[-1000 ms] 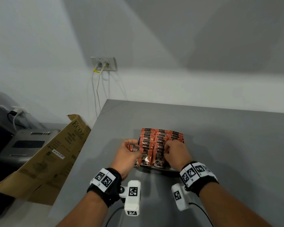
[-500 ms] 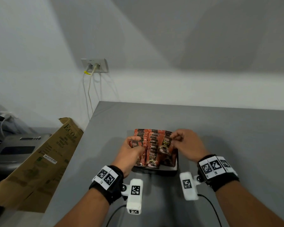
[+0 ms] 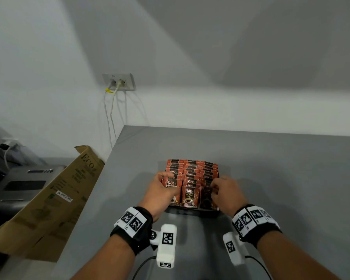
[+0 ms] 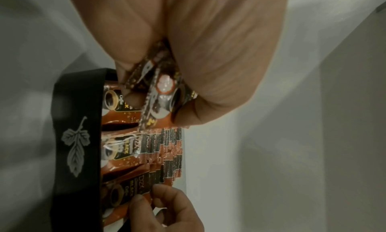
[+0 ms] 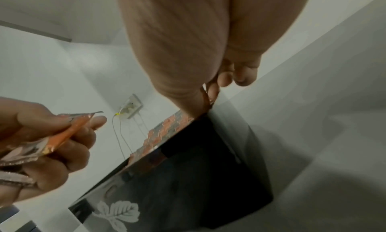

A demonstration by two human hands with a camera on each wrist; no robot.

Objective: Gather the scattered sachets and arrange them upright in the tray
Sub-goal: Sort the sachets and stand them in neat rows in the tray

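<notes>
A black tray [image 3: 190, 211] with a white leaf print [image 4: 76, 144] stands on the grey table [image 3: 281, 178]. It holds three rows of orange-brown coffee sachets [image 3: 192, 170], all standing upright. My left hand [image 3: 168, 182] is at the tray's front left corner and grips a small bunch of sachets [image 4: 160, 88], seen edge-on in the right wrist view [image 5: 62, 136]. My right hand [image 3: 213, 188] is at the front of the right row, where thumb and fingers [image 4: 167, 202] pinch the top edge of the front sachet [image 3: 207, 194].
A flattened cardboard box [image 3: 55, 199] leans against the table's left edge, with a grey device [image 3: 24, 184] behind it. A wall socket [image 3: 118, 81] with hanging cables is at the back left. Bare table stretches right of the tray.
My right hand came from the back right of the tray, where it held a sachet up, down to the front of the right row. The left hand still grips its bunch.
</notes>
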